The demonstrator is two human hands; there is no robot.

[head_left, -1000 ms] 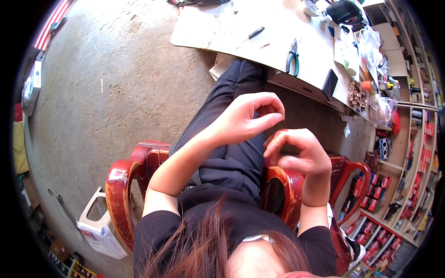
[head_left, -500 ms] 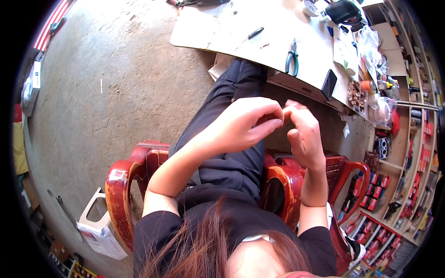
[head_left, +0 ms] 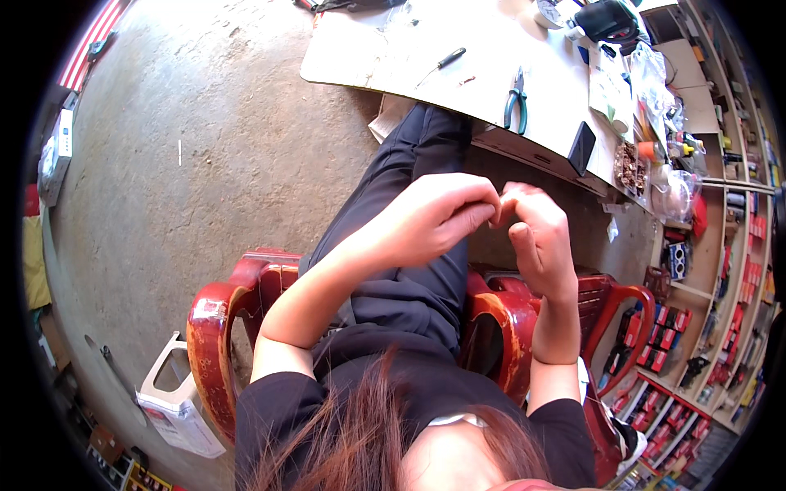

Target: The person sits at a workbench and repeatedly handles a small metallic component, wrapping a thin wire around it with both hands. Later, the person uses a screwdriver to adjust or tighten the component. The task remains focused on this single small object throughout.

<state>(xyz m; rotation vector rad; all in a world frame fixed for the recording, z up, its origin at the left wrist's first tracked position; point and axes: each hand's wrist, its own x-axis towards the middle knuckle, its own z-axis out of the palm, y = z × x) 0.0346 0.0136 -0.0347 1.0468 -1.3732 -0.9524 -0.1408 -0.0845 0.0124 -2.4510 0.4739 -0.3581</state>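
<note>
My left hand (head_left: 442, 214) is raised above my lap, its thumb and bent fingers drawn together in a pinch. Whatever lies between those fingertips, if anything, is too small or hidden to make out. Facing it, my right hand (head_left: 542, 237) has its fingers bent toward the left fingertips, which they meet or nearly meet. The right thumb stands apart from its fingers, and nothing shows in that hand. Beyond both hands, on the white table (head_left: 385, 57), lie pliers (head_left: 517, 102) with teal and dark handles and a thin tool with a black handle (head_left: 451, 57), probably a screwdriver.
A dark phone-like slab (head_left: 581, 149) stands at the table's near edge. A container of small brown pieces (head_left: 630, 169) and plastic bags (head_left: 651, 74) crowd its right end. Red chairs (head_left: 217, 344) flank me. Stocked shelves (head_left: 720, 270) line the right, and a white stool-like frame (head_left: 168, 380) is at left.
My left thumb has moved up closer to its fingers. The right hand has shifted slightly, its fingers more bent toward the left fingertips. Objects on the table have not moved.
</note>
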